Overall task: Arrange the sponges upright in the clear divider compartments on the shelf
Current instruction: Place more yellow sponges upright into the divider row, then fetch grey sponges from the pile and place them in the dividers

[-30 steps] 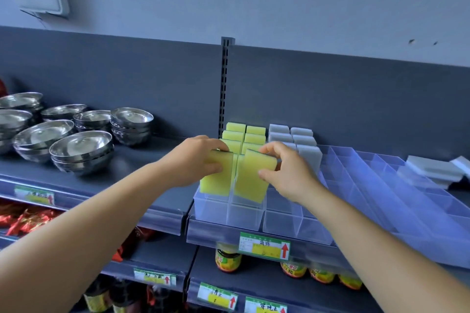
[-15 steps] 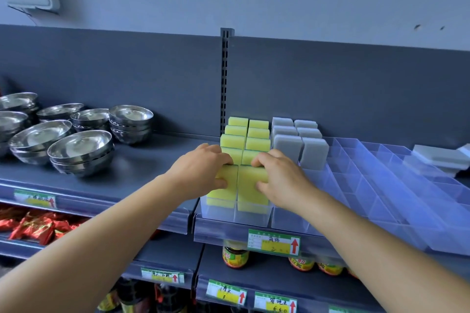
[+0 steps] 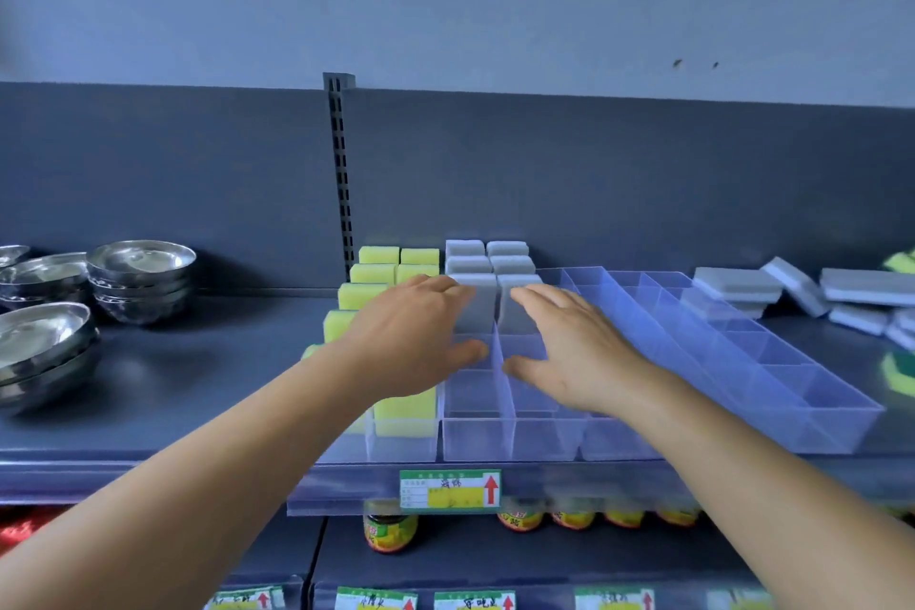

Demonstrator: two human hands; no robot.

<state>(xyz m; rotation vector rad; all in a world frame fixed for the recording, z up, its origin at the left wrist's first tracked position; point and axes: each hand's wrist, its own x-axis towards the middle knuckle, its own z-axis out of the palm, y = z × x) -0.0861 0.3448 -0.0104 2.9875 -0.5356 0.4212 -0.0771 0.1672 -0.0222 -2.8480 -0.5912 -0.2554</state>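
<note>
Yellow sponges (image 3: 379, 255) stand upright in the two left rows of the clear divider trays (image 3: 742, 352) on the shelf. Grey sponges (image 3: 475, 300) stand upright in the back compartments of the two rows beside them. My left hand (image 3: 411, 342) hovers with straight fingers above the front yellow sponges (image 3: 406, 411) and holds nothing. My right hand (image 3: 569, 352) hangs flat and empty over the bare front compartments of the grey rows. A loose pile of grey sponges (image 3: 737, 285) lies on the shelf at the far right.
Stacked steel bowls (image 3: 141, 272) fill the shelf's left side. A slotted upright post (image 3: 341, 173) rises behind the sponges. A price label (image 3: 450, 490) hangs on the shelf edge, with jars (image 3: 388, 530) on the shelf below. A green-edged sponge (image 3: 898, 374) lies far right.
Both hands have let go of the two yellow sponges, which now stand in the front compartments. The hands have lifted and shifted right, over the grey rows.
</note>
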